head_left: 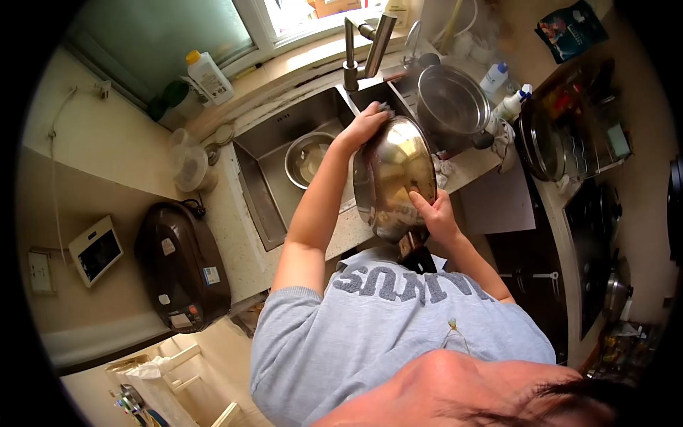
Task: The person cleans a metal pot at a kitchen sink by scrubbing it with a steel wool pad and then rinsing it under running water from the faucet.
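A steel pan (pixel 400 167) is tilted up over the front of the sink, its shiny, brown-stained underside showing. Its dark handle (pixel 415 255) points down toward my shirt. My right hand (pixel 437 215) grips the pan's right edge near the handle, thumb lying on the underside. At the pan's far edge, my left hand (pixel 366 125) is closed on a small grey scrubber (pixel 386 109) that looks like steel wool. Left of the pan, a metal bowl (pixel 290 162) rests in the sink basin (pixel 260 185).
A tall faucet (pixel 350 75) rises behind the sink. On the right stand a large steamy pot (pixel 455 103), bottles (pixel 496 77) and a dish rack (pixel 594 153). A dark rice cooker (pixel 181 267) occupies the left counter, with clear plastic containers (pixel 186 160) beyond it.
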